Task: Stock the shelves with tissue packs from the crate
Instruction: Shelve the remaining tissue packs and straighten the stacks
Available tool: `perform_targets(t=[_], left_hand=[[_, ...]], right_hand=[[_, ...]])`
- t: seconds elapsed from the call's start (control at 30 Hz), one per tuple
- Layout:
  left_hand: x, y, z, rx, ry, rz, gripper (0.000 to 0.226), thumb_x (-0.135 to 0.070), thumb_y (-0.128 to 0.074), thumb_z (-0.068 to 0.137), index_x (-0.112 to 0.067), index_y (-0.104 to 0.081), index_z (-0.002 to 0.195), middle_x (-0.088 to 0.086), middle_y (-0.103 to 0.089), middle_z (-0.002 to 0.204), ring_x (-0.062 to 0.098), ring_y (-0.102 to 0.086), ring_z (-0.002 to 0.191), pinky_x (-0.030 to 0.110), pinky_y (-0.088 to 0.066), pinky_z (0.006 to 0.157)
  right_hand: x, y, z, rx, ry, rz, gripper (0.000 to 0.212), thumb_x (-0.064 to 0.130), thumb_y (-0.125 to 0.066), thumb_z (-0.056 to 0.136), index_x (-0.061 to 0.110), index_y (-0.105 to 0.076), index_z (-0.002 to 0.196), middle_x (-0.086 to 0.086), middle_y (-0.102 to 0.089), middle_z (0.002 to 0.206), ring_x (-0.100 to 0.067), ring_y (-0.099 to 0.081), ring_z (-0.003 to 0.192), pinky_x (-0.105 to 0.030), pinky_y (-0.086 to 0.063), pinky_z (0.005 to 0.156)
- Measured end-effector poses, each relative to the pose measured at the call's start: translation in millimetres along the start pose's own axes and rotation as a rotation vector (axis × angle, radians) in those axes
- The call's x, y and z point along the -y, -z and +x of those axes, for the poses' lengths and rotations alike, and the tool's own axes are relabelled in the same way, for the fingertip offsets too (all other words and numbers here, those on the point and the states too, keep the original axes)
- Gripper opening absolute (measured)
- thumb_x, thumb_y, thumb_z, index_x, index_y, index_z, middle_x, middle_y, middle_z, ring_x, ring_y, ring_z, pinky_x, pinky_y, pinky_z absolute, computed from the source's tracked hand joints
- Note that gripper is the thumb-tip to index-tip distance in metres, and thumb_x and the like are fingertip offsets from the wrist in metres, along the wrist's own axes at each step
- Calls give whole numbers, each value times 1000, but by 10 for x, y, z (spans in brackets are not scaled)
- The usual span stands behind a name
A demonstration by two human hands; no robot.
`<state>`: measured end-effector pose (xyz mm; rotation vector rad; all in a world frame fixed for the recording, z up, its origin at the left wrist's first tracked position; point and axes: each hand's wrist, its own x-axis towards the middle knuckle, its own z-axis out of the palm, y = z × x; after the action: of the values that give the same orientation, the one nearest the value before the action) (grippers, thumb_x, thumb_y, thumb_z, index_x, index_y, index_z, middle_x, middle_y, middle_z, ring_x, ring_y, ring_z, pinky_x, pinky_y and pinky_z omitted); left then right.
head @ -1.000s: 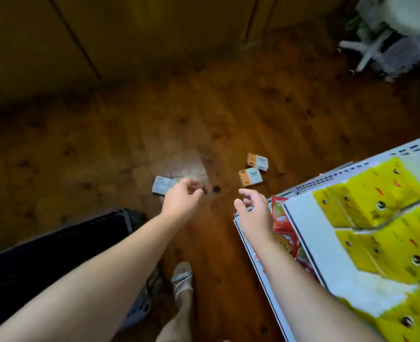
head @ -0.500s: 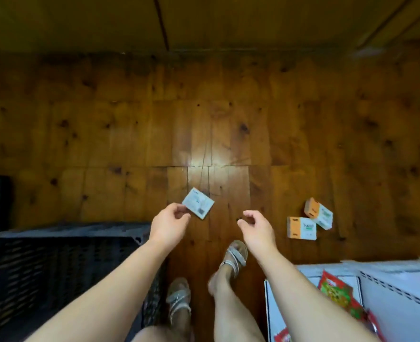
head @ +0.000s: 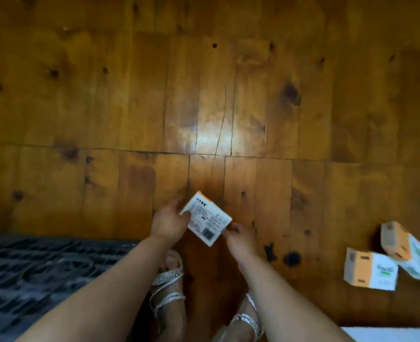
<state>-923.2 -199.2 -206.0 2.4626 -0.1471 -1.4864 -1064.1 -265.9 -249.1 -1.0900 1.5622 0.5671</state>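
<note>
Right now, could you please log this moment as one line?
left hand: pinches tissue pack | right hand: at its corner, grip unclear | floor: two packs, right | crate: lower left

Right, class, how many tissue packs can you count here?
3. One pack is gripped by the left hand, with the right hand at its corner; a second pack and third pack lie touching on the floor, right. The crate may hide more.

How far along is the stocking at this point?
Done: no stocked shelf is visible. In hand: the left hand grips one tissue pack, the right hand at its corner. Left: the nearer floor pack and farther floor pack lie unshelved; crate contents unclear.
</note>
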Motion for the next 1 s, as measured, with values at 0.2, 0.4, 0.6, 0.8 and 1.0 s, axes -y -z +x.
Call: perform_targets(t=[0.2,0.4,0.6,0.8,1.0], left_hand=[[32,-227,198,114,-1,14,39,-14,-51,93,-12,-49,132,9,-58,129,26,-55,116,26,-41,87],[-262,98,-612,-31,-43,6,54,-54,-43,90,-25,-45,135,5,-58,130,30,-48,124,35,-41,98],[-982,673,-2063,-115,-143,-455,34,-56,-40,91,-32,-60,107,2,-67,108,24,-61,103,42,-49,93],[-1493,1280,-3574,-168,-270,-560,5,-17,-61,87,-14,-57,85,5,-64,90,20,-63,81,31,-52,67],[-1550,1609,-4959,-128,-474,-579,29,-8,-62,85,-20,-46,107,-2,-54,94,7,-55,74,25,-51,59]], right_hand=[[101,-51,160,11,-93,224,26,8,-56,88,12,-59,114,-7,-64,106,-19,-57,83,-29,-47,68],[466,582,-794,-10,-85,609,5,26,-56,91,21,-56,92,1,-61,87,-9,-54,75,-31,-46,70],[817,1278,-2338,-164,23,803,13,18,-64,87,12,-56,78,-8,-64,83,-25,-63,86,-38,-53,79],[790,1764,-3933,-226,257,859,14,-4,-53,81,8,-58,79,-13,-66,95,-27,-64,93,-28,-48,65],[413,1944,-5392,-173,460,1050,25,0,-53,86,13,-52,107,-5,-67,97,-21,-67,91,-30,-54,69]])
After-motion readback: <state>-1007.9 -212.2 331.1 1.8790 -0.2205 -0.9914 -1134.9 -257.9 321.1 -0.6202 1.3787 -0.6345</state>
